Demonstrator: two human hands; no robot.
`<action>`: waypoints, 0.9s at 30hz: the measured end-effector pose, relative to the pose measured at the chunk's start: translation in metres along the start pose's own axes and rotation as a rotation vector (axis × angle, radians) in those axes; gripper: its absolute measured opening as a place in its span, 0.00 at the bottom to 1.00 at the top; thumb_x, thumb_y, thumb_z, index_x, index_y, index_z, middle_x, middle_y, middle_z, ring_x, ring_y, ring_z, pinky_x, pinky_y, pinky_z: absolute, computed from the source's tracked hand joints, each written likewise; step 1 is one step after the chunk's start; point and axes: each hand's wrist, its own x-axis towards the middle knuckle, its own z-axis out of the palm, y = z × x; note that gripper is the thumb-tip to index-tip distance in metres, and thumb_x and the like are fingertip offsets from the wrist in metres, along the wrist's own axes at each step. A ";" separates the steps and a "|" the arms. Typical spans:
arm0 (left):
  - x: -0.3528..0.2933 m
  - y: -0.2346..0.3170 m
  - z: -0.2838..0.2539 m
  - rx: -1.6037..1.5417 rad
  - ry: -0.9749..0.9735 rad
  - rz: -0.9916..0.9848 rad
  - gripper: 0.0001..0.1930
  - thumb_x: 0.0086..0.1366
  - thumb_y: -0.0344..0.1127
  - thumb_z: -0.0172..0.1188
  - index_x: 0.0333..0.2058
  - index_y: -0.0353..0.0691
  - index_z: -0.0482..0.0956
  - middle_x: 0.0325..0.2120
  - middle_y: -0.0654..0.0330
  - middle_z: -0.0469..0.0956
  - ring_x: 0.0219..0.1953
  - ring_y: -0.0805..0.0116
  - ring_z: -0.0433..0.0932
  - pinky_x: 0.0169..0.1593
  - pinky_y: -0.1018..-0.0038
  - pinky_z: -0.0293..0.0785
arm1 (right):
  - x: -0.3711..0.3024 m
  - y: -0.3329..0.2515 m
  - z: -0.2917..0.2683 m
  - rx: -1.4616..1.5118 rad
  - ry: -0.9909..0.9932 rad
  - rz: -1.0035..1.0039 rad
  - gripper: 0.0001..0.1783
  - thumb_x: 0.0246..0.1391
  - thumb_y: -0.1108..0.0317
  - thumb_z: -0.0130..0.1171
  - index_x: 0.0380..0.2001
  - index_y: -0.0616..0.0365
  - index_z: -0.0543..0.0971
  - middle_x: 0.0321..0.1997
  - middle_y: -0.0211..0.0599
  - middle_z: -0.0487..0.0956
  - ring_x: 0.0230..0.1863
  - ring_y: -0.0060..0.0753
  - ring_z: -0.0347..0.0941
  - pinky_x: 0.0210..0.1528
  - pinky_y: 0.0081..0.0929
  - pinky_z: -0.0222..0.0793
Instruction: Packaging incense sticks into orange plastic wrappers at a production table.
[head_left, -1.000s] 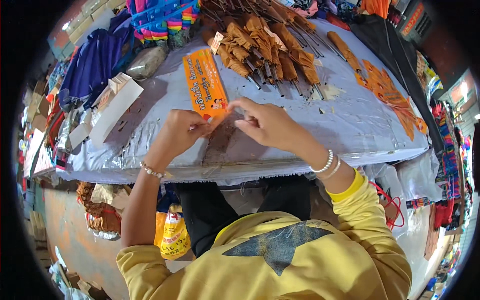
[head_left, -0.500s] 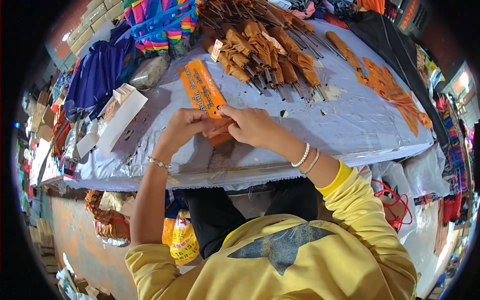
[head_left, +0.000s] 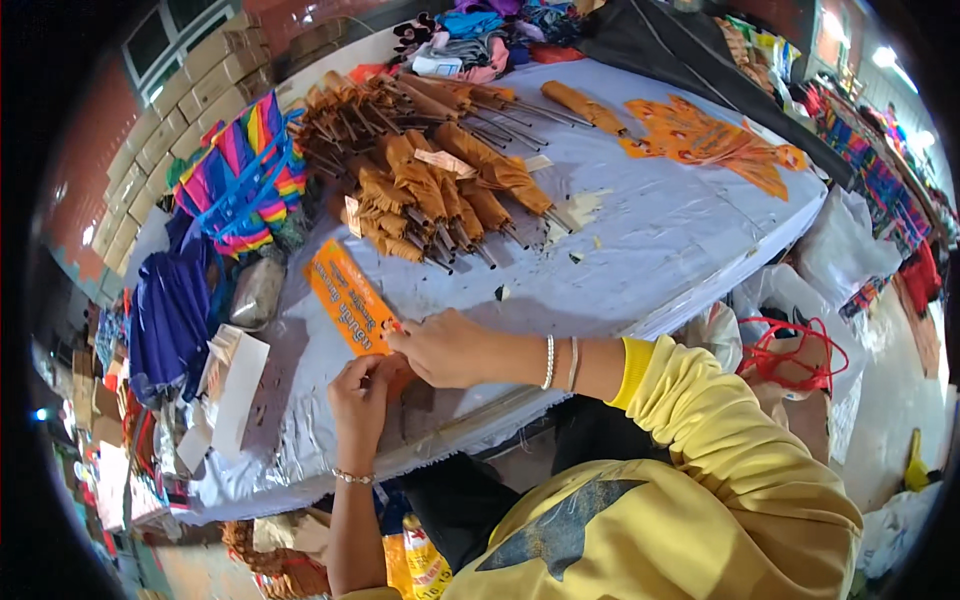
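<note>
A flat orange printed strip [head_left: 340, 290] lies slanted on the table, its far end pointing away from me. My left hand [head_left: 358, 405] pinches its near end between thumb and fingers. From the other side, my right hand [head_left: 446, 350] has its fingers closed on the strip's near right edge. The part between the hands is mostly covered by fingers. Beyond the strip lies a heap of brown-orange folded umbrellas [head_left: 425, 185] with bare metal shafts poking out.
The table [head_left: 560, 300] has a pale plastic cover. Left stand a rainbow-striped bundle [head_left: 240, 185], dark blue cloth [head_left: 170, 325], a clear-wrapped packet [head_left: 258, 293] and a white box [head_left: 240, 390]. A single rolled umbrella [head_left: 583, 107] and spread orange fabric [head_left: 700, 140] lie at the far right.
The view has swung to the right and tilted up, so the table appears turned and lower. Both hands stay closed on the orange strip's near end.
</note>
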 end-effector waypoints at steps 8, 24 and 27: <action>0.003 0.004 0.006 -0.208 -0.048 -0.179 0.03 0.54 0.25 0.58 0.27 0.32 0.77 0.22 0.52 0.77 0.20 0.67 0.75 0.27 0.76 0.70 | -0.002 0.001 -0.011 -0.273 -0.046 -0.057 0.16 0.46 0.63 0.56 0.38 0.60 0.70 0.37 0.48 0.74 0.37 0.45 0.75 0.38 0.41 0.67; 0.003 0.020 0.016 0.229 -0.022 0.101 0.05 0.51 0.25 0.59 0.29 0.33 0.76 0.22 0.53 0.75 0.24 0.59 0.74 0.29 0.69 0.70 | -0.035 0.193 -0.124 -0.112 0.366 0.671 0.30 0.42 0.55 0.58 0.46 0.60 0.66 0.45 0.50 0.71 0.50 0.55 0.66 0.50 0.44 0.63; 0.003 0.018 0.020 0.199 -0.018 0.095 0.05 0.53 0.25 0.58 0.30 0.32 0.77 0.21 0.52 0.75 0.22 0.60 0.73 0.28 0.70 0.69 | -0.034 0.192 -0.122 -0.203 0.089 0.793 0.32 0.41 0.56 0.59 0.48 0.60 0.64 0.47 0.50 0.71 0.52 0.54 0.65 0.51 0.47 0.61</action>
